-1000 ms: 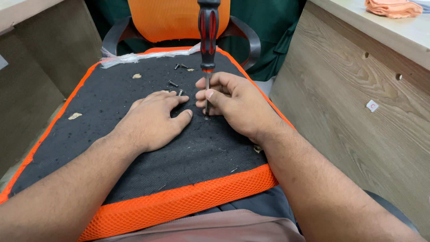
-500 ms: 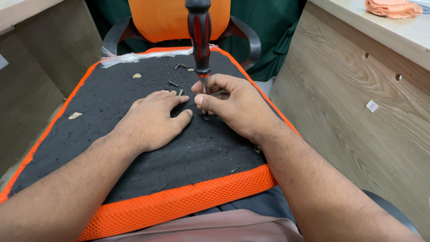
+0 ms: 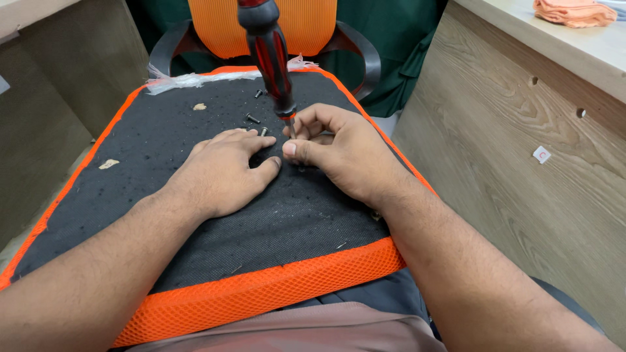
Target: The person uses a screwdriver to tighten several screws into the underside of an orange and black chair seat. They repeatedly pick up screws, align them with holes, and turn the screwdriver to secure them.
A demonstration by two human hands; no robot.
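- Two bare hands rest on the black mesh seat cushion with orange mesh border (image 3: 215, 306), which lies across the person's lap.
- Tan crumb of foam (image 3: 109, 163) lies at 9 o'clock from the hands, near the cushion's left border; a second crumb (image 3: 199, 106) sits at 11 o'clock.
- Left hand (image 3: 222, 173): palm down, fingers flat and spread on the black fabric, holding nothing; thumb tip points toward the right thumb, just beside it.
- Small dark loose screws (image 3: 253, 118) lie on the fabric at 12 o'clock from the left hand, near its fingertips.
- Red-and-black handled screwdriver (image 3: 267, 52): stands nearly upright, handle tilted toward 11 o'clock, tip down on the cushion between the two hands.
- Right hand (image 3: 345, 156): fingers curled narrowly around the screwdriver's lower shaft, thumb and forefinger pinching near the tip. What the tip sits on is hidden by the fingers.
- Light wooden cabinet panel with small holes (image 3: 521, 163) stands at 3 o'clock of the cushion.
- Folded orange cloth (image 3: 574, 12) lies on the cabinet top, at 1 o'clock.
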